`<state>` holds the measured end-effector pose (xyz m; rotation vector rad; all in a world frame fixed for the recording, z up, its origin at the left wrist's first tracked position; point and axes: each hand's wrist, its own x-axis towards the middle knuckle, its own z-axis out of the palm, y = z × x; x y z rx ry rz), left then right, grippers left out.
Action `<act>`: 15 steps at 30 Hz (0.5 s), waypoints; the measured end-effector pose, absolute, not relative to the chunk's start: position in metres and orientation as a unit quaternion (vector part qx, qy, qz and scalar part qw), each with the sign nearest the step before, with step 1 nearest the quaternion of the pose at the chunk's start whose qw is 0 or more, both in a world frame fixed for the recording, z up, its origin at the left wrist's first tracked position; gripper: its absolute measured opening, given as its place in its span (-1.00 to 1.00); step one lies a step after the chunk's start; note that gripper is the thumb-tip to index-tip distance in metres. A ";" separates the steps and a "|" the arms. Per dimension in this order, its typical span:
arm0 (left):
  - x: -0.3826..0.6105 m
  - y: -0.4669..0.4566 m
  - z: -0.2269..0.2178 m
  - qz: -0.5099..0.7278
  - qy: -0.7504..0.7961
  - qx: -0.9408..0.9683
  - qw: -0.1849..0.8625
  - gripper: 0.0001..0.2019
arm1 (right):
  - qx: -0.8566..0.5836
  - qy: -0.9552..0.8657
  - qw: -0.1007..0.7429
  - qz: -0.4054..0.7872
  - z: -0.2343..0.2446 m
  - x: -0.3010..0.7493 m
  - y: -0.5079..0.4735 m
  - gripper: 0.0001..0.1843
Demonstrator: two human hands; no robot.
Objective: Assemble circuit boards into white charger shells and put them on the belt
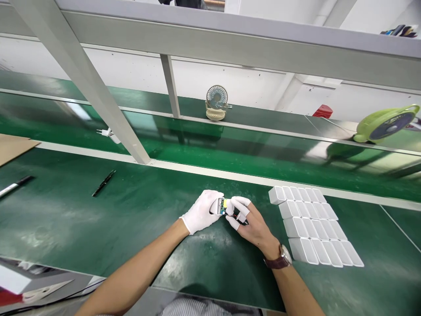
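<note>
My left hand (203,213), in a white glove, is closed around a small white plastic housing (215,206). A small circuit board (222,206) with a yellow component shows at the housing's right-hand opening. My right hand (255,226) has white finger cots on several fingertips and a watch at the wrist. Its fingers pinch at the board's right end, where short dark wires and a small white part show between them. The fingers partly hide that end, so how far the board sits inside the housing cannot be told.
Rows of white open plastic cases (312,224) stand to the right on the green table (66,219). Black tweezers (104,183) and a pen (15,186) lie left. A metal post (98,96) rises behind; a small fan (216,103) and green fan (384,125) stand farther back.
</note>
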<state>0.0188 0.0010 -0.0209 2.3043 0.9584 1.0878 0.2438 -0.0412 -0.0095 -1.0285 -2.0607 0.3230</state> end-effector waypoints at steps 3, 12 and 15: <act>0.019 0.002 -0.021 0.399 0.334 0.830 0.201 -0.41 | -0.398 -0.821 0.397 0.104 -0.008 0.244 -0.041 -0.32; 0.019 0.001 -0.022 0.399 0.326 0.830 0.214 -0.43 | -0.387 -0.840 0.379 0.037 -0.009 0.241 -0.040 -0.22; 0.019 0.001 -0.022 0.393 0.330 0.829 0.221 -0.43 | -0.391 -0.839 0.377 0.030 -0.010 0.241 -0.041 -0.22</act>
